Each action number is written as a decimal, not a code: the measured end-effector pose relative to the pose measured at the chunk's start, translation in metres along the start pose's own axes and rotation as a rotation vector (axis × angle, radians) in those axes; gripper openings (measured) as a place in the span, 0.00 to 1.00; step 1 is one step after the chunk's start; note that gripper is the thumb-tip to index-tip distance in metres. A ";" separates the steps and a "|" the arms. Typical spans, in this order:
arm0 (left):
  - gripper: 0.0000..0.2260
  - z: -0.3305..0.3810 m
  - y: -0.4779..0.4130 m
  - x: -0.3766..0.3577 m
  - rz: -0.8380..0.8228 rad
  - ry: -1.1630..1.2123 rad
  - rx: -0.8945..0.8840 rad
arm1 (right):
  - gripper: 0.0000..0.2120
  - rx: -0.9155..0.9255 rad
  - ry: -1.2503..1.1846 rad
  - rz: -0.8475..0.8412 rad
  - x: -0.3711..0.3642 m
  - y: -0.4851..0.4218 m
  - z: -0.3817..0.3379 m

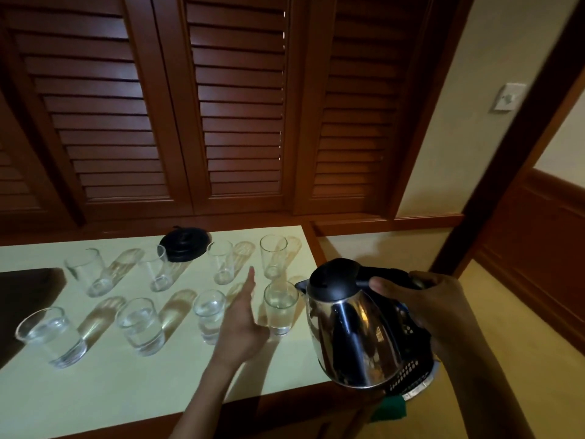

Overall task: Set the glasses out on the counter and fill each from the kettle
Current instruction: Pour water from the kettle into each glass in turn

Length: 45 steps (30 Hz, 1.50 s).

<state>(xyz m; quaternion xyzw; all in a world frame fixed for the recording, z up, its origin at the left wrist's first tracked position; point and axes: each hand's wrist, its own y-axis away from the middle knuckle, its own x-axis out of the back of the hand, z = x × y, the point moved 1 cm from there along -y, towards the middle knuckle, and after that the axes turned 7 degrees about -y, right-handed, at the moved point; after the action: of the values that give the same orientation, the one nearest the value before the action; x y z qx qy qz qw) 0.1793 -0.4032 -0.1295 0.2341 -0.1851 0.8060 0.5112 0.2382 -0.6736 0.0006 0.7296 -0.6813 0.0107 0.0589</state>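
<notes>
Several clear glasses stand in two rows on the pale counter (110, 391). The front-row glasses, such as the right one (280, 307) and the left one (47, 334), hold water. The back-row glasses, like the far right one (273, 255), look empty. My right hand (424, 299) grips the black handle of a steel kettle (354, 327), held tilted off the counter's right edge with its spout toward the front right glass. My left hand (242, 321) is flat with straight fingers, just left of that glass; whether it touches the glass is unclear.
The black kettle base (185, 243) sits at the back of the counter among the glasses. A dark object (19, 299) covers the counter's left end. Wooden louvred doors (221, 106) rise behind. Carpeted floor lies to the right.
</notes>
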 end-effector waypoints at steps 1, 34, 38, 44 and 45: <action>0.48 0.008 -0.002 0.014 0.050 -0.021 0.004 | 0.17 -0.002 0.005 -0.002 0.000 0.000 0.000; 0.36 0.002 -0.165 -0.023 -0.010 0.351 0.114 | 0.25 -0.024 0.041 -0.024 0.002 -0.006 -0.009; 0.33 0.028 -0.158 0.001 -0.006 0.327 0.003 | 0.24 0.001 0.042 -0.038 0.003 -0.001 -0.016; 0.32 0.068 -0.104 0.056 0.023 0.297 -0.136 | 0.20 0.021 0.019 -0.080 0.002 0.011 -0.027; 0.32 0.070 -0.091 0.065 0.031 0.306 -0.140 | 0.20 0.020 0.017 -0.087 0.001 0.013 -0.029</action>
<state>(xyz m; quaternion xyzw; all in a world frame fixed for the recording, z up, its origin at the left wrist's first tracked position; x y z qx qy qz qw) 0.2517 -0.3552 -0.0298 0.0695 -0.1643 0.8250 0.5362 0.2272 -0.6726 0.0303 0.7590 -0.6481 0.0213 0.0577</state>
